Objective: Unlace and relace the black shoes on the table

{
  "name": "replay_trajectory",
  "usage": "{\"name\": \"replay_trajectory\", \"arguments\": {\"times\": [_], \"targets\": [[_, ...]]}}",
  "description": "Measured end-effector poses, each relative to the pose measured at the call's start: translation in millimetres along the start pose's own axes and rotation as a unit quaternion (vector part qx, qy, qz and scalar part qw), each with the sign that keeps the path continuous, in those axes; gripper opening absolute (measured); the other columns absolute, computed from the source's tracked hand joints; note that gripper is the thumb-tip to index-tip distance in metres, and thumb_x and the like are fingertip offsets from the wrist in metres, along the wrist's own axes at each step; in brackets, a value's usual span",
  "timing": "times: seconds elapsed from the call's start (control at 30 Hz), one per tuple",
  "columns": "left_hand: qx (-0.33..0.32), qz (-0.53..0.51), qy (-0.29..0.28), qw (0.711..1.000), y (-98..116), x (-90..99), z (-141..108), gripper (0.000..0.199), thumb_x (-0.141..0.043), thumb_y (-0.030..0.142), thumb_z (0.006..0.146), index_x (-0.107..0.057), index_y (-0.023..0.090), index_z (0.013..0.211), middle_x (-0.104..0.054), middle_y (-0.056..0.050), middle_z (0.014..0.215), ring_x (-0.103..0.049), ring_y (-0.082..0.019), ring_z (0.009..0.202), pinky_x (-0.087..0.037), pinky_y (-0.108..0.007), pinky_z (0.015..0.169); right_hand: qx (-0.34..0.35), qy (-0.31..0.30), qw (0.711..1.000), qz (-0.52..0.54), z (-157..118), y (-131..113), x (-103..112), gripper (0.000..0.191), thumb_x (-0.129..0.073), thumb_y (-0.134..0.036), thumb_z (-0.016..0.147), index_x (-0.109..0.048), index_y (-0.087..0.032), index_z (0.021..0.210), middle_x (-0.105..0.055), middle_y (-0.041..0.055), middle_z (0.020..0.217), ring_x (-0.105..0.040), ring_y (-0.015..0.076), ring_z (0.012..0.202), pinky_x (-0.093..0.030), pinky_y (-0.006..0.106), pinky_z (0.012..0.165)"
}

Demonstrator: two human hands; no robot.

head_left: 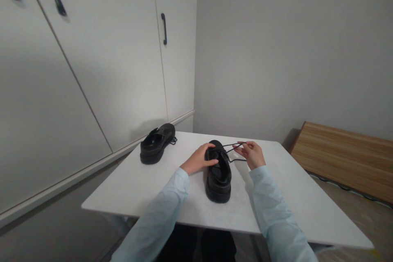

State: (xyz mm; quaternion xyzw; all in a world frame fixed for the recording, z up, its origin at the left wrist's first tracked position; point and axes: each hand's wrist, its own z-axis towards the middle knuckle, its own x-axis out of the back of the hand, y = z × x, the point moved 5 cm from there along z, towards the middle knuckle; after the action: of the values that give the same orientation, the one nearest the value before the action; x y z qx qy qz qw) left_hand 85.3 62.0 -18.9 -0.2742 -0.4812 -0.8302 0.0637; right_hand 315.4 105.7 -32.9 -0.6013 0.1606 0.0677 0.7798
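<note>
A black lace-up shoe (218, 186) stands on the white table in front of me, its heel toward me and its toe pointing away. My left hand (201, 158) grips this shoe from the left, thumb at the opening and fingers over the upper. To the right of the shoe, my right hand (250, 152) pinches a black shoelace (232, 147), which is stretched out sideways from the eyelets. Another strand of lace hangs lower, between the shoe and the right hand. A second black shoe (157, 144) sits at the far left of the table, apart from both hands.
The white table (129, 188) reaches from my lap toward a grey wall (291, 49). White cabinets (123, 57) with dark handles run along the left side. A wood-grain panel (346, 159) leans beyond the table on the right.
</note>
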Motion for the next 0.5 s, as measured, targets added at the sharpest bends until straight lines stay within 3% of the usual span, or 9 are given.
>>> {"name": "replay_trajectory", "arguments": {"times": [0.2, 0.33, 0.4, 0.5], "targets": [[-0.003, -0.001, 0.002, 1.000, -1.0, 0.0, 0.2, 0.054, -0.069, 0.040, 0.071, -0.050, 0.023, 0.119, -0.053, -0.009, 0.126, -0.048, -0.024, 0.119, -0.034, -0.040, 0.104, -0.019, -0.033, 0.999, 0.005, -3.7, 2.3, -7.3, 0.038, -0.072, -0.042, 0.064, -0.042, -0.021, 0.074, -0.063, -0.0001, 0.074, -0.062, 0.0141, 0.051, -0.057, 0.040, 0.055], [0.000, -0.002, 0.002, 1.000, -1.3, -0.1, 0.7, 0.053, -0.069, 0.039, 0.071, -0.050, 0.024, 0.118, -0.053, -0.009, 0.126, -0.048, -0.024, 0.119, -0.034, -0.041, 0.104, 0.047, 0.000, 0.990, -0.135, -3.7, -4.5, -8.0, 0.031, -0.061, -0.045, 0.072, -0.042, -0.022, 0.078, -0.056, -0.0029, 0.074, -0.048, 0.0083, 0.043, -0.048, 0.030, 0.044], [-0.002, -0.001, 0.002, 1.000, -0.9, -0.2, 0.9, 0.054, -0.069, 0.040, 0.071, -0.050, 0.024, 0.118, -0.053, -0.009, 0.126, -0.048, -0.024, 0.119, -0.034, -0.041, 0.104, 0.120, 0.014, 0.955, -0.272, -6.0, -12.7, -11.5, 0.023, -0.056, -0.040, 0.075, -0.044, -0.021, 0.079, -0.055, -0.0023, 0.074, -0.045, 0.0084, 0.045, -0.043, 0.028, 0.048], [-0.006, 0.001, 0.002, 1.000, 0.3, -0.3, 0.8, 0.054, -0.068, 0.041, 0.071, -0.050, 0.023, 0.119, -0.053, -0.009, 0.126, -0.048, -0.023, 0.119, -0.034, -0.040, 0.104, 0.222, -0.027, 0.859, -0.460, -14.5, -20.9, -25.9, 0.010, -0.052, -0.030, 0.079, -0.050, -0.020, 0.079, -0.056, 0.0000, 0.077, -0.046, 0.0105, 0.054, -0.040, 0.028, 0.058]]}}
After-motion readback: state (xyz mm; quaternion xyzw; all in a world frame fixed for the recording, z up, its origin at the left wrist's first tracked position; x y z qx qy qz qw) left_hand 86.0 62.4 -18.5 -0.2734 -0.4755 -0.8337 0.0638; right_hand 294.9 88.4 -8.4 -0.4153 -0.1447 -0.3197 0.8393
